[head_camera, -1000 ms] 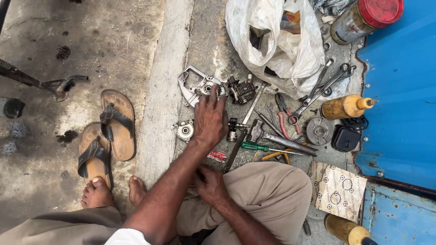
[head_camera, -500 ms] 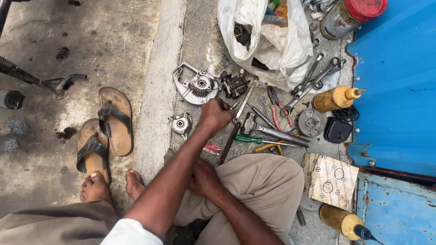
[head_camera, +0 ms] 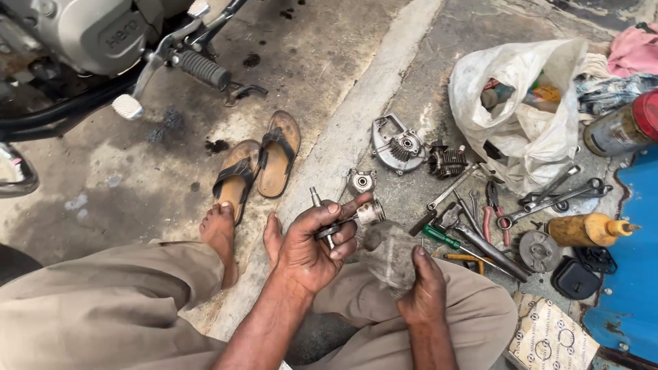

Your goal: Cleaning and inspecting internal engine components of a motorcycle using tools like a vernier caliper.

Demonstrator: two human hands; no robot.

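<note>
Hands, two: left hand (head_camera: 312,247) grips one metal shaft (head_camera: 343,223), right hand (head_camera: 421,291) clutches one grey rag (head_camera: 389,253).

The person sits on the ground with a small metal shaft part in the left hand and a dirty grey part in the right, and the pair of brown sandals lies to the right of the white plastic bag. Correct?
Not quite. The head view shows the sandals to the left of the white plastic bag, near the motorcycle footpeg. The rest stands: left hand holds the metal shaft part, right hand the grey part.
</note>
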